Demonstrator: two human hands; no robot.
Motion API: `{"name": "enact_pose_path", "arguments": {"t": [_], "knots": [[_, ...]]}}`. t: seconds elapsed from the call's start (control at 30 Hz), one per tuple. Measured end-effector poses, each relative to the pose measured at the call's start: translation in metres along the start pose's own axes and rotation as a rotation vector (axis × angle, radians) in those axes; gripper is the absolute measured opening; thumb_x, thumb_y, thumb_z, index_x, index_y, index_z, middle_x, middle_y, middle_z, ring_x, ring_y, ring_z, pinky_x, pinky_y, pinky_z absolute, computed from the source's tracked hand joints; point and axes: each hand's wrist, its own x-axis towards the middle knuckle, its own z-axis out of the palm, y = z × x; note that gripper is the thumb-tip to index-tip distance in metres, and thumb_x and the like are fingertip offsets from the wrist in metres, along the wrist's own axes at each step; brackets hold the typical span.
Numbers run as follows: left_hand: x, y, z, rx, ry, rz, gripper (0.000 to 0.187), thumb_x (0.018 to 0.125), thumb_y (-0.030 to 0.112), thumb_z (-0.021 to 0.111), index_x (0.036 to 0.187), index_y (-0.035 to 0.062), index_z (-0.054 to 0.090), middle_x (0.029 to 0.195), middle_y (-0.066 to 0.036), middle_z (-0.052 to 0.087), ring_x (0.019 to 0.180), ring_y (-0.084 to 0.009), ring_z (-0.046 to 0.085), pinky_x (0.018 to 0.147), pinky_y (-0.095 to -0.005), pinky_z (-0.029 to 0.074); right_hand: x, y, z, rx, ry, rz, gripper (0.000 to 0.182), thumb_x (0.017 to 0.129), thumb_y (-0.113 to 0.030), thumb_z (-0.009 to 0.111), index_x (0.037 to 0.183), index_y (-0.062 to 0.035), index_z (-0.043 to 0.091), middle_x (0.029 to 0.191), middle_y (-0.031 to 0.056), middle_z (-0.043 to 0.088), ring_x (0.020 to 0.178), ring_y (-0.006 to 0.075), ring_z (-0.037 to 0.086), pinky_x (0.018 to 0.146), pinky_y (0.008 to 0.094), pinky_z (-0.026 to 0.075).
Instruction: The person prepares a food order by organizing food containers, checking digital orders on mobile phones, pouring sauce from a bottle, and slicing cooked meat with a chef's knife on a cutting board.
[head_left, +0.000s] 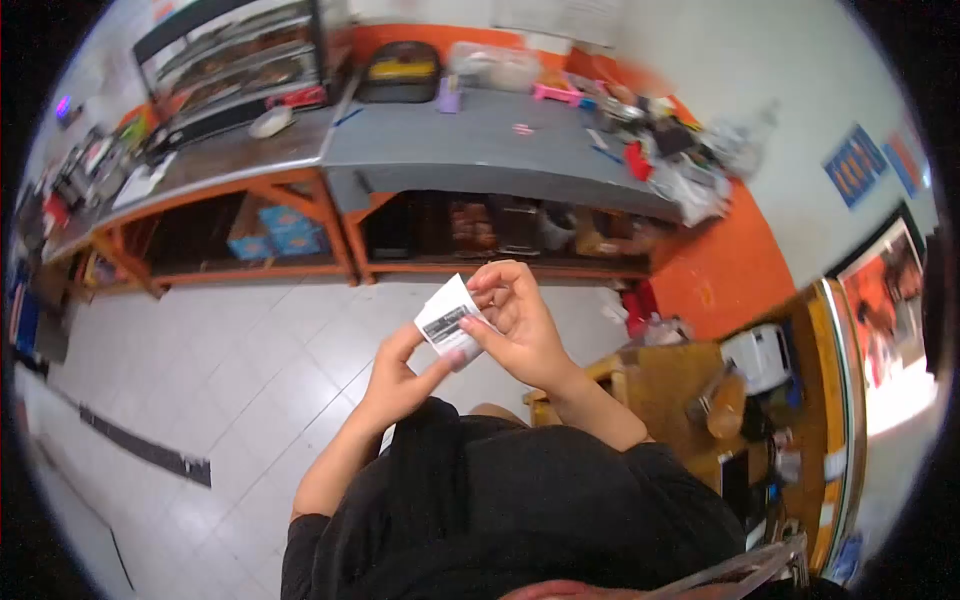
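Observation:
A small white paper packet (447,312) with a dark printed label is held in front of my body, above the tiled floor. My left hand (403,376) grips its lower left edge, the thumb lying near the bottom of the label. On the right side, my right hand (513,327) holds it with the thumb across the print and the other fingers curled behind the upper edge. Both hands touch the packet. Whether anything is inside it cannot be seen.
Ahead runs a grey counter (470,130) with a black appliance (401,72) and piled bags (690,185). A glass display case (240,70) stands at the upper left. On the right is a wooden desk (665,385) with a white device (757,358).

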Motion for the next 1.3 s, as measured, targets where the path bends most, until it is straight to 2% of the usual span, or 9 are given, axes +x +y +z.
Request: {"name": "enact_pose_path", "arguments": {"t": [0.07, 0.23, 0.5, 0.6, 0.7, 0.8, 0.9, 1.07, 1.3], "knots": [[0.001, -0.008, -0.027, -0.154, 0.307, -0.097, 0.018, 0.081, 0.010, 0.062, 0.095, -0.0016, 0.063, 0.085, -0.005, 0.065, 0.081, -0.0115, 0.057, 0.074, -0.0263, 0.045, 0.026, 0.024, 0.020, 0.087, -0.066, 0.126, 0.041, 0.076, 0.011, 0.056, 0.109, -0.0057, 0.036, 0.101, 0.0061, 0.040, 0.095, 0.0115, 0.047, 0.081, 0.0262, 0.043], [0.009, -0.044, -0.098, -0.269, 0.502, -0.261, 0.022, 0.084, 0.010, 0.059, 0.102, -0.0022, 0.058, 0.084, -0.004, 0.062, 0.076, -0.0077, 0.055, 0.071, -0.0226, 0.044, 0.093, 0.080, 0.044, 0.318, -0.333, 0.420, 0.047, 0.078, 0.008, 0.058, 0.117, -0.0077, 0.037, 0.100, 0.0074, 0.048, 0.095, 0.0131, 0.052, 0.082, 0.0274, 0.045], [0.052, -0.141, -0.221, -0.211, 0.590, -0.296, 0.027, 0.090, 0.015, 0.050, 0.110, -0.0028, 0.049, 0.083, -0.006, 0.059, 0.076, -0.0122, 0.056, 0.072, -0.0266, 0.045, 0.257, 0.170, 0.065, 0.337, -0.448, 0.265, 0.043, 0.080, 0.006, 0.055, 0.122, 0.0001, 0.044, 0.121, 0.0103, 0.046, 0.109, 0.0181, 0.048, 0.091, 0.0307, 0.042], [0.042, -0.203, -0.269, 0.054, 0.600, -0.566, 0.027, 0.089, 0.017, 0.052, 0.106, -0.0037, 0.051, 0.083, -0.007, 0.060, 0.076, -0.0138, 0.056, 0.071, -0.0273, 0.045, 0.330, 0.196, 0.071, 0.382, -0.482, 0.269, 0.043, 0.081, 0.006, 0.053, 0.123, 0.0010, 0.043, 0.120, 0.0100, 0.046, 0.110, 0.0184, 0.048, 0.093, 0.0300, 0.041], [-0.038, -0.326, -0.318, 0.168, 0.682, -0.896, 0.030, 0.084, 0.021, 0.058, 0.101, -0.0031, 0.054, 0.080, -0.007, 0.061, 0.074, -0.0141, 0.057, 0.070, -0.0265, 0.045, 0.421, 0.230, 0.088, 0.359, -0.494, 0.295, 0.044, 0.082, 0.006, 0.052, 0.125, 0.0013, 0.042, 0.119, 0.0093, 0.047, 0.109, 0.0174, 0.049, 0.092, 0.0287, 0.042], [-0.069, -0.338, -0.323, 0.075, 0.910, -1.155, 0.026, 0.082, 0.021, 0.059, 0.094, -0.0017, 0.056, 0.078, -0.008, 0.062, 0.070, -0.0132, 0.058, 0.061, -0.0281, 0.047, 0.486, 0.260, 0.105, 0.291, -0.515, 0.278, 0.043, 0.083, 0.007, 0.049, 0.125, 0.0015, 0.042, 0.116, 0.0088, 0.050, 0.104, 0.0156, 0.052, 0.088, 0.0271, 0.044], [-0.203, -0.458, -0.311, -0.252, 1.094, -1.326, 0.025, 0.083, 0.019, 0.057, 0.094, -0.0027, 0.055, 0.077, -0.009, 0.062, 0.066, -0.0134, 0.058, 0.054, -0.0270, 0.047, 0.546, 0.287, 0.127, 0.324, -0.509, 0.301, 0.042, 0.083, 0.007, 0.049, 0.123, 0.0010, 0.044, 0.116, 0.0092, 0.050, 0.105, 0.0158, 0.052, 0.087, 0.0273, 0.044], [-0.205, -0.461, -0.333, -0.014, 0.910, -1.656, 0.024, 0.083, 0.018, 0.056, 0.093, -0.0030, 0.055, 0.077, -0.009, 0.062, 0.065, -0.0138, 0.058, 0.054, -0.0266, 0.047, 0.651, 0.331, 0.164, 0.254, -0.497, 0.108, 0.054, 0.081, 0.008, 0.050, 0.131, -0.0047, 0.035, 0.124, 0.0062, 0.042, 0.082, 0.0076, 0.050, 0.078, 0.0224, 0.046], [-0.164, -0.505, -0.501, 0.097, 0.870, -1.627, 0.022, 0.083, 0.017, 0.055, 0.092, -0.0035, 0.055, 0.077, -0.009, 0.062, 0.064, -0.0143, 0.058, 0.053, -0.0262, 0.047, 0.831, 0.358, 0.199, -0.223, -0.302, -0.381, 0.064, 0.068, 0.009, 0.051, 0.129, -0.0060, 0.039, 0.126, 0.0099, 0.036, 0.070, 0.0097, 0.048, 0.065, 0.0223, 0.044]]}}
